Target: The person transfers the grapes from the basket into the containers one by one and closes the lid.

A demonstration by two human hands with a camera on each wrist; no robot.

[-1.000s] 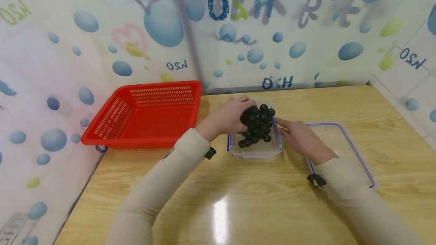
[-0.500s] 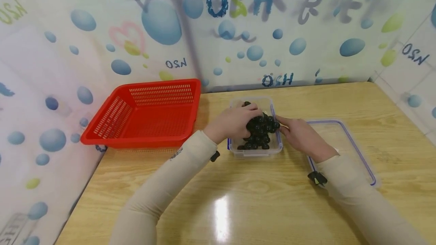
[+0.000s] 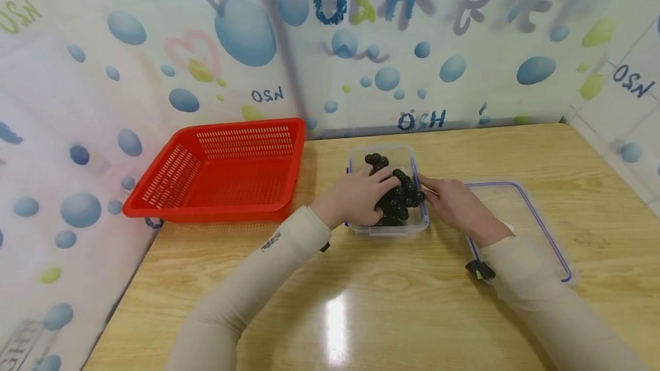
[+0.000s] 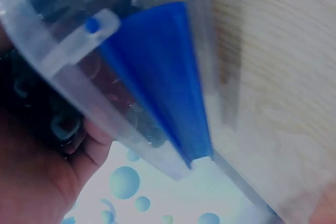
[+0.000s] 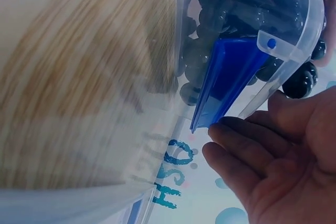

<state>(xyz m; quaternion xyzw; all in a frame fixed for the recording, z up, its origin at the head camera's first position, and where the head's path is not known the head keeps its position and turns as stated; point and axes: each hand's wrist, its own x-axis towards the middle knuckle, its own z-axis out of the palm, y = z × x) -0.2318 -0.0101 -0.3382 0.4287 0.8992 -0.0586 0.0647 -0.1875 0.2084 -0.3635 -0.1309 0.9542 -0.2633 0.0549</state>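
Observation:
In the head view a bunch of dark grapes (image 3: 402,196) fills much of a clear plastic food box (image 3: 389,231). My left hand (image 3: 356,196) lies over the bunch with its fingers spread and bent down around the grapes. Grapes sit against its fingers in the left wrist view, behind the box wall and a blue clip (image 4: 157,72). At the box's right side my right hand (image 3: 459,208) holds the rim, thumb at the top edge. Its fingertips touch near the blue clip (image 5: 226,77) in the right wrist view. A few grapes poke over that rim.
A red plastic basket (image 3: 289,208) with slotted walls stands left of the box on the wooden table (image 3: 289,314). The clear lid (image 3: 521,228) with a blue seal lies at right, partly under the right forearm. A patterned wall covering (image 3: 330,62) rises behind.
My left hand has moved down and right, lowering the grape bunch deeper into the box, and its fingers now spread wider. The right hand stays at the rim.

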